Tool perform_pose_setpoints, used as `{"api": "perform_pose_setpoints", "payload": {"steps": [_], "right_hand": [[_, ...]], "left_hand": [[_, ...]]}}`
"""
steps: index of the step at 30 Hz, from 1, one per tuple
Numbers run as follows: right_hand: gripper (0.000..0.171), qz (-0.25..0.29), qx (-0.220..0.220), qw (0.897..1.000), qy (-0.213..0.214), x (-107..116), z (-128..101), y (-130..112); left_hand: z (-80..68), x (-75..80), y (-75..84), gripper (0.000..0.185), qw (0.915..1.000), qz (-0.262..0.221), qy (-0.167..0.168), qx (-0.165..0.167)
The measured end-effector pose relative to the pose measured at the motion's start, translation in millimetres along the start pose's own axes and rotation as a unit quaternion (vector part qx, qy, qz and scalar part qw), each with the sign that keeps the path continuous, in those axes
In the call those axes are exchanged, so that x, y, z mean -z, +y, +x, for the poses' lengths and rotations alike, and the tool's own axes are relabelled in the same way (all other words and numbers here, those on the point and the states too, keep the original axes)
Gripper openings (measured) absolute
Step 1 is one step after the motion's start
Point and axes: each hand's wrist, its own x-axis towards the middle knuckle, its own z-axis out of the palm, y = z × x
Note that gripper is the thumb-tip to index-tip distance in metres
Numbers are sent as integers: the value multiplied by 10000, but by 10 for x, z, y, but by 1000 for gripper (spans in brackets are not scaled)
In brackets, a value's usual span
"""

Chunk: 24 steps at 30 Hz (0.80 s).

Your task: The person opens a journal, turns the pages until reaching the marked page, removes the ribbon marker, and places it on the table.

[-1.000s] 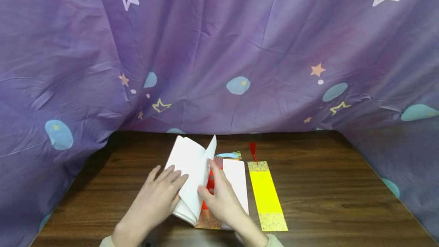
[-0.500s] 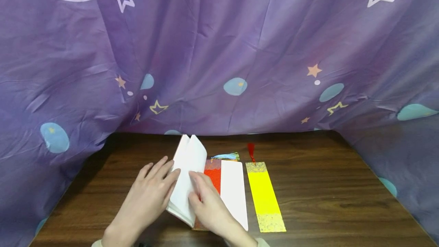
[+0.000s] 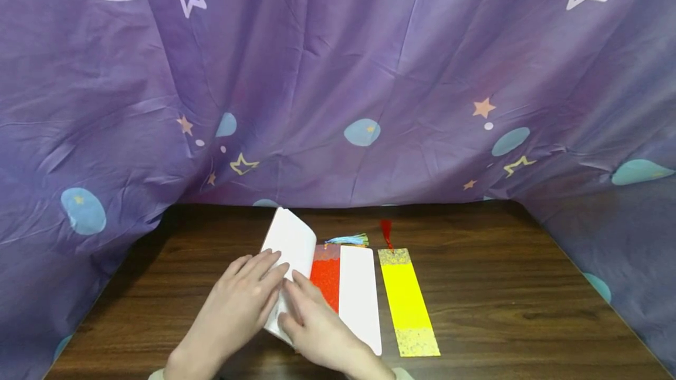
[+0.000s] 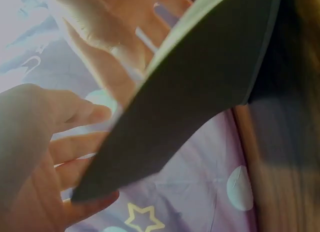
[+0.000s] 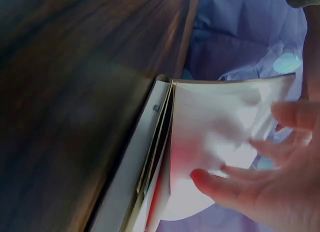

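Right now my left hand lies flat with straight fingers on the lifted white pages of the notebook, and my right hand presses those pages with relaxed fingers. Inside lies a red bookmark; a yellow bookmark rests beside it on the wooden table.

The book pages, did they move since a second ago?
Yes. The lifted pages of the book swung over to the left and now lie lower, so more of the red bookmark inside shows. The left hand slid onto them and the right hand moved left with them. The yellow bookmark and the table stayed put.
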Motion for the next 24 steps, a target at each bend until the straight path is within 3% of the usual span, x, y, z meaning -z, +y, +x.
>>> {"api": "perform_pose_setpoints", "payload": {"steps": [6, 11, 15, 19, 24], "right_hand": [[37, -1198, 1257, 9846, -202, -6, -22, 31], [37, -1453, 1494, 9761, -613, 33, -38, 66], [34, -1067, 1789, 9729, -1001, 126, -2, 106], [27, -244, 1327, 9824, -1294, 249, 37, 138], [26, 733, 747, 9904, -900, 416, 69, 197]], "left_hand": [[-23, -135, 53, 33, 9990, -161, -331, -250], [-50, -207, 69, 32, 9970, -190, -712, -240], [-70, -248, 55, 26, 9942, -225, -1037, -152], [-106, -284, 38, 26, 9887, -343, -1460, 63], [-149, -280, 43, 33, 9779, -623, -1921, 535]]}}
